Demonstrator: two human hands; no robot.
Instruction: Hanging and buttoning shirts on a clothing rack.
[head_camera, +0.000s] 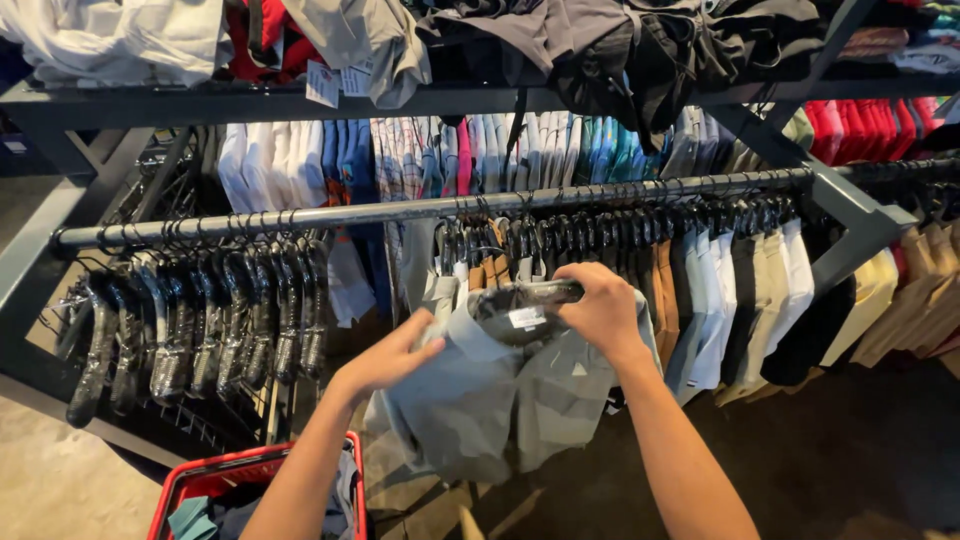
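A pale grey collared shirt (480, 400) hangs on a black hanger (530, 293) in front of a metal clothes rail (400, 209). My right hand (603, 310) grips the hanger's right end at the shirt's collar. My left hand (390, 355) holds the shirt's left shoulder. A white tag (526, 317) shows inside the collar.
Several empty black hangers (200, 320) in plastic wrap hang at the rail's left. Shirts in white, tan and black (740, 290) hang at the right. Folded clothes (380, 40) lie on the shelf above. A red basket (215, 480) with clothes stands at the lower left.
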